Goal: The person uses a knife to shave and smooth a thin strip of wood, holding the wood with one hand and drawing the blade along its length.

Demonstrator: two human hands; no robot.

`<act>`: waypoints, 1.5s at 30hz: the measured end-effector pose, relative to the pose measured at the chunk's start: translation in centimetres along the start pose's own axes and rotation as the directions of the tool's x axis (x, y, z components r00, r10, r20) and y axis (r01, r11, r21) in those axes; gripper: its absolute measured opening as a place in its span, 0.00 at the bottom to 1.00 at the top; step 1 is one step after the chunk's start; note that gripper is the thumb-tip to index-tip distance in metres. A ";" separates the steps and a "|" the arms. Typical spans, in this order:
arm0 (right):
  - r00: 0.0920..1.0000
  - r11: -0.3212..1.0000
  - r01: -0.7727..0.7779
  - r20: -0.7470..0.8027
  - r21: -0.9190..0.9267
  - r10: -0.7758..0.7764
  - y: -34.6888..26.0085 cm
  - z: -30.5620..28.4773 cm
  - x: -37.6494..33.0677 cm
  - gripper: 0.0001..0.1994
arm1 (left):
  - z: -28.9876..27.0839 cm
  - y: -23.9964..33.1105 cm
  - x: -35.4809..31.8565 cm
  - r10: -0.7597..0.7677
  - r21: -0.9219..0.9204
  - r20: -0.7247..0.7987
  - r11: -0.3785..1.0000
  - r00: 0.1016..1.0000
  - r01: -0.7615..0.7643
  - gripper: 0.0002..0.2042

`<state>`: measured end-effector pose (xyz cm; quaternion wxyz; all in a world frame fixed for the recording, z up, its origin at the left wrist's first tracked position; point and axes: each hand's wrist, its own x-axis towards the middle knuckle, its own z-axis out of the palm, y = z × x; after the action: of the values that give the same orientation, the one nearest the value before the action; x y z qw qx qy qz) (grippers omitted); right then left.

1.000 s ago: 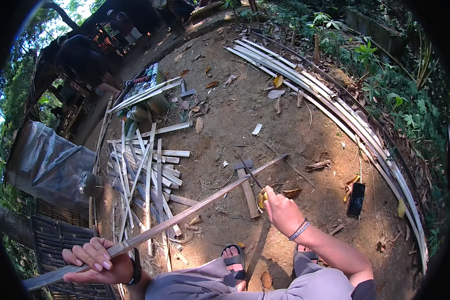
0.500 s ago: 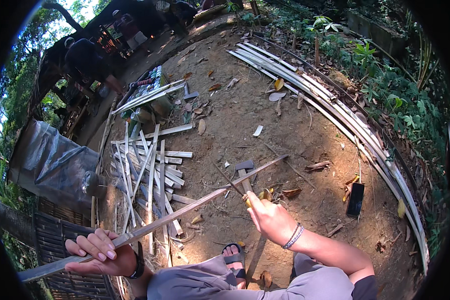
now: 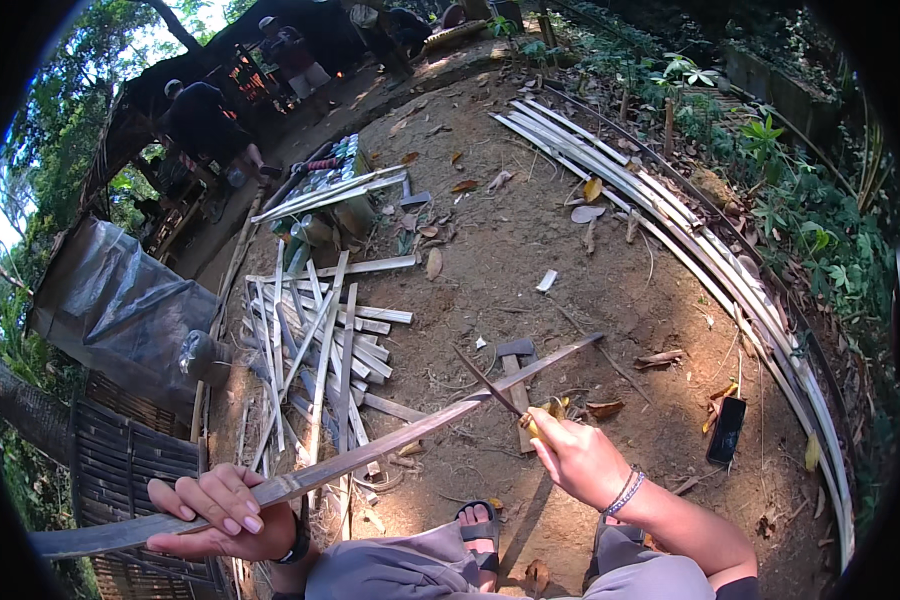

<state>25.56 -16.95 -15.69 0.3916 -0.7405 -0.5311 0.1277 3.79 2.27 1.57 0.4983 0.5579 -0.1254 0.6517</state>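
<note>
My left hand (image 3: 222, 515) is closed around the lower end of a long, flat bamboo strip (image 3: 400, 437), thumb underneath and fingers over the top. The strip slants up to the right across the view, its tip above the ground. My right hand (image 3: 582, 458) grips a knife (image 3: 482, 371) with a narrow dark blade and a light-coloured handle mostly hidden in the fist. The blade crosses the strip near its far part; whether they touch I cannot tell. Below them on the soil lies a tool with a dark metal head (image 3: 516, 348) and wooden handle.
Cut bamboo strips (image 3: 345, 345) lie in a loose pile at left. Long pale strips (image 3: 690, 230) curve along the right. A black phone (image 3: 727, 430) rests on the soil. Plastic sheeting (image 3: 120, 305) covers something at left. Several people (image 3: 205, 120) are in the shaded shelter behind.
The whole scene has shifted slightly right and down in the view. The knife blade has swung a little, now crossing higher on the strip. Both hands keep their hold.
</note>
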 end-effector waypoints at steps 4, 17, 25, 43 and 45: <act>0.999 0.999 -0.014 -0.043 -0.034 0.013 1.7 0.3 0.7 0.19 | 0.5 -0.2 0.2 0.008 0.091 -0.064 0.996 0.998 -0.002 0.24; 0.981 0.967 -0.191 -0.012 -0.170 0.192 6.4 0.8 0.3 0.12 | 1.3 -0.1 0.1 0.059 -0.031 -0.065 0.998 0.996 -0.061 0.23; 0.997 0.990 -0.070 -0.031 -0.122 0.067 2.1 0.6 -0.1 0.18 | 1.0 -0.7 -0.2 0.029 -0.047 -0.086 0.998 0.996 -0.033 0.22; 0.978 0.976 -0.201 0.040 -0.083 0.204 5.3 1.8 0.2 0.14 | -0.1 0.9 0.0 -0.049 -0.044 0.098 0.998 0.994 0.054 0.22; 0.993 0.993 -0.106 0.047 -0.059 0.109 0.7 0.4 -0.7 0.18 | -0.5 0.3 -0.2 -0.049 -0.046 0.084 0.998 0.995 0.052 0.22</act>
<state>25.55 -17.47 -16.61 0.3499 -0.7752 -0.5035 0.1521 3.23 2.42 1.34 0.5222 0.5753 -0.1473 0.6121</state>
